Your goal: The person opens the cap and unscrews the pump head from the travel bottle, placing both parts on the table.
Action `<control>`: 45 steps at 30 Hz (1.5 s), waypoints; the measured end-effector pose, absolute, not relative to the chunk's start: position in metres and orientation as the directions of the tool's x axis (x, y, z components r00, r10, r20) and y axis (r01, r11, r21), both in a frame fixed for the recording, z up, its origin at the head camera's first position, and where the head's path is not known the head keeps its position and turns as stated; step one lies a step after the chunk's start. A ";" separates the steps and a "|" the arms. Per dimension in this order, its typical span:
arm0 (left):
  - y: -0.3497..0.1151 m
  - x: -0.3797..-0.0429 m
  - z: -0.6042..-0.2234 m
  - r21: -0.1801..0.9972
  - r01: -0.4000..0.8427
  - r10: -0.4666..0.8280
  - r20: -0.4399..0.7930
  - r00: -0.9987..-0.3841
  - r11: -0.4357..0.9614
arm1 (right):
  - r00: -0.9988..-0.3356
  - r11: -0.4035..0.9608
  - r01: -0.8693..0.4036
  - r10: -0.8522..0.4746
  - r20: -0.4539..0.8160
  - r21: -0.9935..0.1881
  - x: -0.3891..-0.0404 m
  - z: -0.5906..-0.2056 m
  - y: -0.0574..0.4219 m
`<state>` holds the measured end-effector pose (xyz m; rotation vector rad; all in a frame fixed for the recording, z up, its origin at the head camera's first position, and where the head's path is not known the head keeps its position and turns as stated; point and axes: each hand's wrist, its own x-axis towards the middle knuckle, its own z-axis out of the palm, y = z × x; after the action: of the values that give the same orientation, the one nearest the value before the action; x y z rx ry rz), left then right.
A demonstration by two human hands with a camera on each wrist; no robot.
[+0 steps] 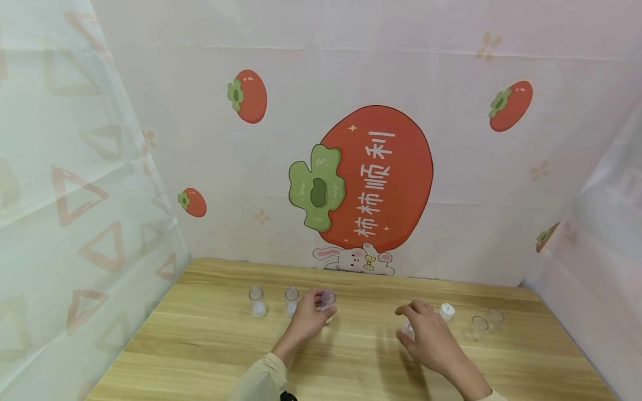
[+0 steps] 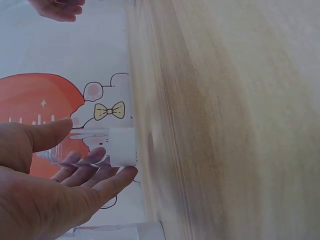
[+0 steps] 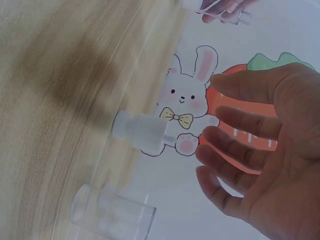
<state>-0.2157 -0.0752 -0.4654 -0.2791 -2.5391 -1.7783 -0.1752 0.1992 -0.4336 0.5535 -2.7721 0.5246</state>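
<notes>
My left hand (image 1: 307, 316) holds a small clear bottle (image 1: 329, 299) with a white lower part, its fingers curled behind the bottle and the thumb on the near side. In the left wrist view the bottle (image 2: 121, 147) is upright, its white end right at the tabletop. My right hand (image 1: 426, 337) hovers with loosely bent, spread fingers over a whitish piece (image 1: 408, 329), partly hidden by them. Before that palm, the right wrist view has a white pump head (image 3: 145, 134) with a thin stem and a clear cylindrical cap (image 3: 115, 215), both on the table.
Two similar bottles, one at the left (image 1: 258, 303) and one beside my left hand (image 1: 291, 299), stand upright. Right of my right hand are a white cap-like piece (image 1: 447, 312) and two clear caps (image 1: 480, 323). A printed cloth wall (image 1: 451, 223) rises behind the wooden table (image 1: 200, 334).
</notes>
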 end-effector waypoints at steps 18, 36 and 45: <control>-0.077 -0.218 -0.472 0.910 0.165 0.106 0.135 -0.985 0.380 | -0.893 0.861 -0.411 -0.315 0.321 -0.299 -0.173 -0.432 0.197; -0.077 -0.221 -0.474 0.918 0.155 0.108 0.124 -0.986 0.364 | -0.889 0.859 -0.419 -0.322 0.325 -0.295 -0.173 -0.430 0.195; -0.078 -0.222 -0.477 0.929 0.149 0.107 0.119 -0.987 0.339 | -0.892 0.859 -0.415 -0.319 0.320 -0.299 -0.173 -0.429 0.195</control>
<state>-0.2219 -0.0775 -0.4767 -0.2437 -2.5402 -1.7686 -0.1726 0.1947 -0.4292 0.5580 -2.7740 0.5315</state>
